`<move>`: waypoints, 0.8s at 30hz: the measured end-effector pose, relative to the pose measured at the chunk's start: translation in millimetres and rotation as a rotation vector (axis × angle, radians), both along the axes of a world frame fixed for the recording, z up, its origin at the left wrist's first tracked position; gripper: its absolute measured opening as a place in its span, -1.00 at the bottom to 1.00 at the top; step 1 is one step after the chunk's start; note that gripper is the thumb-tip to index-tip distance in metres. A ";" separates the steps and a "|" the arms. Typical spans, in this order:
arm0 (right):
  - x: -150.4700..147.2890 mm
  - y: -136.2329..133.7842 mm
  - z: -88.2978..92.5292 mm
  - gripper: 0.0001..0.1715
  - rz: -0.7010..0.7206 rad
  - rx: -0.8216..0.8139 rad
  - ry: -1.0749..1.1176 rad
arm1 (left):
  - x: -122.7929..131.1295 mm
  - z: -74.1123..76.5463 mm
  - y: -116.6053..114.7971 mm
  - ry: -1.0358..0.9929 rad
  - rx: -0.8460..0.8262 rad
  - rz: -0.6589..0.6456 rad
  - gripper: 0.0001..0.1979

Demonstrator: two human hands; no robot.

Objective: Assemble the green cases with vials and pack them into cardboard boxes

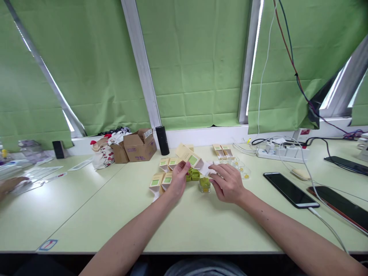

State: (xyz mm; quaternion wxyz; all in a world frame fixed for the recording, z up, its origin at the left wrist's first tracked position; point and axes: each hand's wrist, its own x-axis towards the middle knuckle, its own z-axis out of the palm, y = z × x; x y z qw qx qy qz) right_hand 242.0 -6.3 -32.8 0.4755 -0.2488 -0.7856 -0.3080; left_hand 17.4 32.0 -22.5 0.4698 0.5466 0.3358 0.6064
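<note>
My left hand (178,179) is closed on a small beige carton (188,155) with a green label, held tilted above the table. White flaps (205,169) stick out at its right end. Beside them is my right hand (227,182), its fingers curled but apart, with no object visible between them. Just left of the right thumb stands a small clear jar with a green lid (204,184). Behind that jar are green lids (195,175), partly hidden by the left hand. Similar open cartons (156,182) stand to the left of my left hand.
Clear containers (244,171) with yellow spots lie behind my right hand, near two more cartons (222,151). A phone (290,190), cables and a power strip (281,154) occupy the right. Leftward are a cardboard box (140,145), a black cylinder (162,140) and another person's hand (13,184).
</note>
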 end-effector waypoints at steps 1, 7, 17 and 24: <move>1.0 0.9 -0.2 -0.87 -0.007 -0.007 0.029 | 0.5 0.3 -0.3 0.005 0.029 0.003 -0.40; 5.0 5.2 -1.5 -0.71 0.000 -0.038 0.157 | 2.8 -3.7 -3.4 0.090 0.140 0.032 -0.27; 9.5 13.8 -5.9 -0.66 0.048 -0.095 0.287 | -1.6 -2.5 -19.5 0.570 0.599 0.300 -0.54; 9.7 16.6 -9.1 -0.59 0.052 -0.118 0.279 | -0.8 -5.1 -26.4 0.779 0.687 0.401 -0.73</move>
